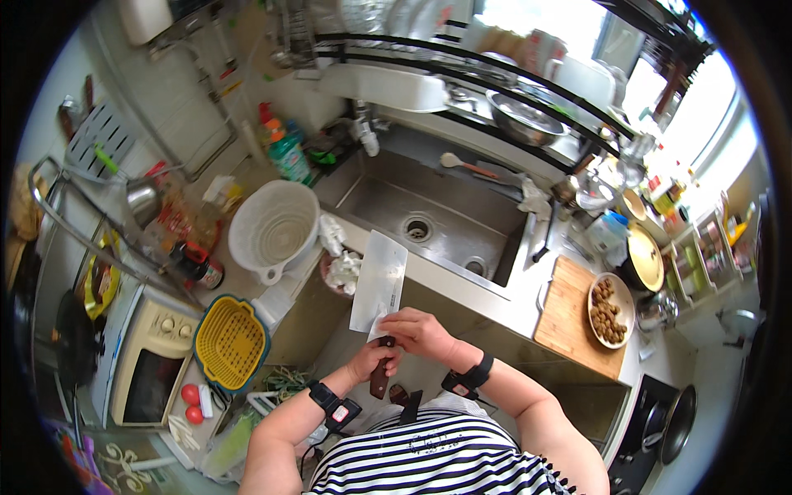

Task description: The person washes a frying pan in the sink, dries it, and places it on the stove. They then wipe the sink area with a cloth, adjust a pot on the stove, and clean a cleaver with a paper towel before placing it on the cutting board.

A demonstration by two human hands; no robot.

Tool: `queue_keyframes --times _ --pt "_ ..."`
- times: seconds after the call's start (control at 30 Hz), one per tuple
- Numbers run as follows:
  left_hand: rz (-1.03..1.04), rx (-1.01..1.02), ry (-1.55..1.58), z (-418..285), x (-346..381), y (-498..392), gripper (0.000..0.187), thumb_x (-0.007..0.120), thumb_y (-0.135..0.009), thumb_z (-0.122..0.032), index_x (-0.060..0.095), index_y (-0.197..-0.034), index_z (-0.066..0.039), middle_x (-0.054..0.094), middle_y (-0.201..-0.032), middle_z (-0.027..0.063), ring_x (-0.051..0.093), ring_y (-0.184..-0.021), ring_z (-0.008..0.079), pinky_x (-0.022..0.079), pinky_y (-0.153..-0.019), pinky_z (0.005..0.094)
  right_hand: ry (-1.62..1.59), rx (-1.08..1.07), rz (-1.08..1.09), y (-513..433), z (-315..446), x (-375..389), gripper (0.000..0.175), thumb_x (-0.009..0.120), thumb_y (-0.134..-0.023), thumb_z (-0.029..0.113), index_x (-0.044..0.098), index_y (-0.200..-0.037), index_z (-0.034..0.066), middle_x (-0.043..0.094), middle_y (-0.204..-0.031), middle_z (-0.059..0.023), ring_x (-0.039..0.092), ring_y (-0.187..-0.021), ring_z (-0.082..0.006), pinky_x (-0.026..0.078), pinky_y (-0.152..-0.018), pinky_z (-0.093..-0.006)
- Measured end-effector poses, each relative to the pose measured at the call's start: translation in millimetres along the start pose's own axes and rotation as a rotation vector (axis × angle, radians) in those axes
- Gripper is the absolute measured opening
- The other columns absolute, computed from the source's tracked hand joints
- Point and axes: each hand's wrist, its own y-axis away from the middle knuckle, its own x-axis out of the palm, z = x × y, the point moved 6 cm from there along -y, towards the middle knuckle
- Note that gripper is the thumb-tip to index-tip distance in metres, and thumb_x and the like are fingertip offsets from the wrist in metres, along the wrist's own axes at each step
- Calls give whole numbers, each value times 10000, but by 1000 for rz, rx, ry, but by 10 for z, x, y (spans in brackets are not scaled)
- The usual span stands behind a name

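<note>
My left hand (371, 360) is wrapped around the dark wooden handle of a cleaver (382, 272). Its broad steel blade points away from me, in front of the sink's near edge. In my right hand (413, 331) is a crumpled white tissue (378, 322), pressed to the blade close to the handle; part of it is hidden by my fingers. Small specks show on the blade. Beyond the blade lies the stainless steel sink (427, 204), with a drain strainer in its floor. A bin with white crumpled paper (343, 272) stands left of the blade.
On the right counter, a bowl of brown pieces (609, 309) overlaps a wooden cutting board (566, 315). A white plastic tub (275, 229) and a yellow basket (230, 343) stand to the left, near a microwave oven (154, 365). A frying pan (677, 427) sits by the stove.
</note>
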Motion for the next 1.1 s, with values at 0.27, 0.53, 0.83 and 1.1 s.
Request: queue_keyframes --times 0.27,0.53,0.83,1.1 --pt "254 -235 20 235 635 -562 138 496 -838 -43 450 -967 -55 530 -806 106 411 -490 87 378 -416 228 250 42 -176 571 -487 -875 187 638 -590 -8 666 -761 64 609 -842 -51 572 -801 -214 491 -693 -304" --pt "342 -342 4 404 1152 -1133 176 480 -816 -1 439 -975 -62 511 -776 114 363 -454 80 359 -387 212 339 365 -470 1056 -1505 -2112 33 678 -689 67 673 -722 71 620 -809 -68 606 -753 -240 498 -656 -307" --pt "177 -278 55 336 1376 -1668 131 489 -817 -8 459 -944 -25 509 -775 102 374 -457 71 352 -388 207 166 140 -277 917 -1251 -2146 188 631 -701 26 676 -870 95 613 -843 -83 611 -773 -246 509 -685 -321" --pt "114 -336 -28 260 1356 -2020 101 481 -809 -1 468 -908 -15 495 -730 79 369 -451 59 339 -382 198 120 -100 -57 730 -1258 -1777 246 609 -643 8 680 -862 94 606 -842 -57 602 -780 -220 511 -677 -301"
